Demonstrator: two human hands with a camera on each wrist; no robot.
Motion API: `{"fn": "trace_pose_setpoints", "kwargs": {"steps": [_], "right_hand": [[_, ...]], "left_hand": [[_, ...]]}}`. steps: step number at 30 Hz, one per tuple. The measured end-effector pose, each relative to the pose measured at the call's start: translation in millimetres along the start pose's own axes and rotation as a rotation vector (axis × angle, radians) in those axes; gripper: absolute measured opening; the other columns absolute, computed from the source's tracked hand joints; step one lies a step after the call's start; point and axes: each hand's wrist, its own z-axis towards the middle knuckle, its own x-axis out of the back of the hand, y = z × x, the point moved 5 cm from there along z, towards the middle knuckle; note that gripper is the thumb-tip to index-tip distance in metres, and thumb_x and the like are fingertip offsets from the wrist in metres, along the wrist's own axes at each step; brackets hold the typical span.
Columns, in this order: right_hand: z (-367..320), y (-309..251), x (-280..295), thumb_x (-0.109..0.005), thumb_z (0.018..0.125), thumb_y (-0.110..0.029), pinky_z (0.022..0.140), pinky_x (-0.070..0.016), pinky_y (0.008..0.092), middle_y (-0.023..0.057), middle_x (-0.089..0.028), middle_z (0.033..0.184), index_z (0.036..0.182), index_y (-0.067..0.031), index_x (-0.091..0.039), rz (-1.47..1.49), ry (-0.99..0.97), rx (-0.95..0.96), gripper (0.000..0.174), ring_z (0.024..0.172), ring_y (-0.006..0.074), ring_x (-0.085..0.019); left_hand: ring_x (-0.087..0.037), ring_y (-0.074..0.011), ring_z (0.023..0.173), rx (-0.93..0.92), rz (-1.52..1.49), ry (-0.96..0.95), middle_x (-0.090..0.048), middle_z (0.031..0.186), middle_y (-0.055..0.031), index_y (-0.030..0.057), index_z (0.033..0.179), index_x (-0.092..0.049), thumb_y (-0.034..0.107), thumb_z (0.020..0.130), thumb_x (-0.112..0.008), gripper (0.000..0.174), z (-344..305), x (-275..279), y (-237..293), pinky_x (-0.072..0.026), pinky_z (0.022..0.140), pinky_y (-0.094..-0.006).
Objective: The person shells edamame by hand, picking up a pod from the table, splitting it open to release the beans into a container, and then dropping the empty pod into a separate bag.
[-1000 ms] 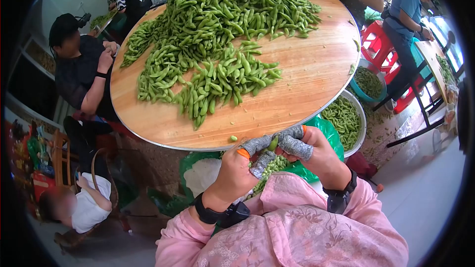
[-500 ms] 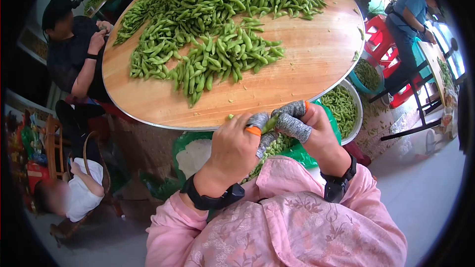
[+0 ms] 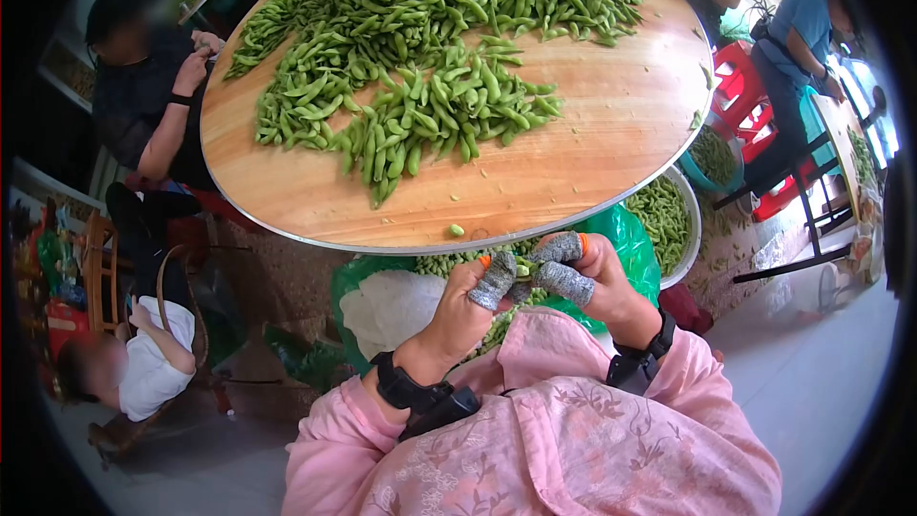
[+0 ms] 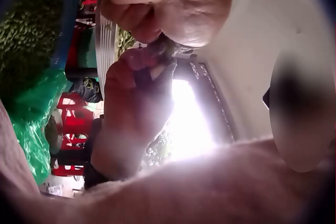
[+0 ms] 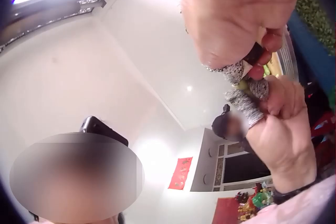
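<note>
My left hand [image 3: 457,313] and right hand [image 3: 611,294] meet just below the near edge of the round wooden table [image 3: 611,162]. Between their fingertips they pinch a small green soybean pod [image 3: 523,269], mostly covered by the fingers. Grey knitted finger covers with orange edges wrap the thumbs and forefingers. In the right wrist view the pod [image 5: 243,84] shows as a bit of green between the grey covers. Shelled beans [image 3: 497,330] lie in a green-lined container beneath the hands. A single loose bean [image 3: 456,229] sits on the table's near edge.
A large heap of soybean pods [image 3: 411,48] covers the table's far side. Right of my hands are a green plastic bag [image 3: 626,234] and a basin of pods [image 3: 659,220]. White cloth [image 3: 387,311] lies at the left. Other people sit around, near red stools [image 3: 735,86].
The left hand has turned and drawn lower, so its thumb cover now faces up. The pod, longer in sight half a second ago, is now mostly hidden between the fingertips.
</note>
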Motion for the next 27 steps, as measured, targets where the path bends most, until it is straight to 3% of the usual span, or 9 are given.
{"fn": "trace_pose_setpoints", "kwargs": {"steps": [3, 6, 10, 13, 19, 22, 25, 26, 27], "right_hand": [[-3.2, 4.2, 3.7, -0.059, 0.079, -0.009, 0.063, -0.0431, 0.0228, 0.0005, -0.059, 0.078, 0.082, 0.0017, -0.058, -0.088, -0.016, -0.081, 0.011, 0.07, 0.0089, -0.052], [-11.5, 11.0, 9.6, -0.06, 0.078, -0.009, 0.058, -0.0406, 0.0207, -0.0017, -0.056, 0.071, 0.076, 0.001, -0.057, -0.122, 0.013, -0.196, 0.011, 0.065, 0.0059, -0.048], [-22.9, 22.6, 20.2, -0.06, 0.078, -0.007, 0.056, -0.0392, 0.0197, -0.0019, -0.055, 0.069, 0.075, 0.0013, -0.056, -0.112, 0.047, -0.274, 0.01, 0.063, 0.004, -0.046], [-20.0, 23.7, 20.8, -0.06, 0.078, -0.007, 0.058, -0.0414, 0.0205, 0.0002, -0.058, 0.072, 0.076, 0.0012, -0.058, -0.083, -0.016, -0.251, 0.009, 0.065, 0.0057, -0.05], [-16.2, 47.7, 25.9, -0.059, 0.079, -0.009, 0.06, -0.0434, 0.022, 0.0019, -0.06, 0.073, 0.075, 0.001, -0.058, -0.059, 0.03, -0.342, 0.01, 0.065, 0.0077, -0.053], [-20.5, 60.8, 37.0, -0.059, 0.079, -0.009, 0.059, -0.0418, 0.0217, 0.0002, -0.058, 0.071, 0.076, 0.0007, -0.058, -0.162, 0.106, -0.34, 0.011, 0.064, 0.0064, -0.05], [-26.8, 59.8, 59.7, -0.059, 0.077, -0.008, 0.055, -0.04, 0.0234, -0.0034, -0.055, 0.068, 0.082, 0.0027, -0.058, -0.305, 0.205, -0.319, 0.012, 0.061, 0.0056, -0.045], [-30.7, 52.2, 82.9, -0.059, 0.077, -0.007, 0.053, -0.0399, 0.0242, -0.0021, -0.055, 0.067, 0.086, 0.0036, -0.058, -0.459, 0.332, -0.19, 0.014, 0.058, 0.0066, -0.046], [-36.5, 41.8, 104.4, -0.059, 0.077, -0.007, 0.052, -0.0398, 0.025, -0.0009, -0.056, 0.065, 0.09, 0.0046, -0.058, -0.61, 0.459, -0.058, 0.018, 0.056, 0.0076, -0.046]], "left_hand": [[-0.05, -0.006, 0.064, 0.103, -0.385, 0.006, -0.056, 0.079, 0.0021, 0.001, 0.093, -0.055, 0.017, 0.086, -0.049, 0.019, 0.1, -6.5, -7.6, -0.0408, 0.056, -0.0214], [-0.046, -0.0047, 0.065, -0.134, 0.395, -0.093, -0.055, 0.072, 0.0015, -0.0001, 0.084, -0.056, 0.005, 0.079, -0.057, 0.007, -2.3, -9.7, -5.8, -0.04, 0.056, -0.0216], [-0.042, -0.0058, 0.058, -0.103, 0.37, -0.154, -0.053, 0.058, -0.0047, -0.0035, 0.077, -0.056, 0.013, 0.077, -0.059, 0.017, 2.4, -13.1, -21.3, -0.0384, 0.051, -0.0273], [-0.044, -0.0053, 0.063, -0.067, 0.355, -0.192, -0.053, 0.065, 0.0016, -0.0016, 0.078, -0.057, 0.007, 0.082, -0.052, 0.011, 4.3, -11.5, -25.1, -0.0389, 0.055, -0.0221], [-0.045, -0.0072, 0.063, 0.018, 0.437, -0.074, -0.055, 0.068, -0.0016, -0.002, 0.084, -0.055, 0.006, 0.081, -0.045, 0.013, 10.8, 5.0, -57.4, -0.0397, 0.056, -0.025], [-0.053, -0.0181, 0.063, 0.0, 0.679, -0.107, -0.054, 0.067, -0.016, -0.0013, 0.097, -0.052, 0.007, 0.077, -0.046, 0.022, 16.1, 7.0, -65.7, -0.0416, 0.057, -0.0306], [-0.056, -0.0294, 0.066, 0.066, 0.993, -0.153, -0.055, 0.07, -0.0189, 0.0, 0.105, -0.05, 0.011, 0.077, -0.049, 0.03, 13.1, -8.0, -45.3, -0.0435, 0.059, -0.0347], [-0.056, -0.0337, 0.067, -0.322, 1.078, -0.02, -0.056, 0.07, -0.0185, 0.0029, 0.106, -0.053, 0.015, 0.077, -0.054, 0.032, 4.9, -15.7, -25.0, -0.0446, 0.058, -0.0378], [-0.056, -0.0337, 0.067, -0.324, 1.083, -0.028, -0.056, 0.07, -0.0185, 0.0029, 0.106, -0.053, 0.015, 0.077, -0.054, 0.032, 3.1, -17.8, -12.6, -0.0446, 0.058, -0.0378]]}}
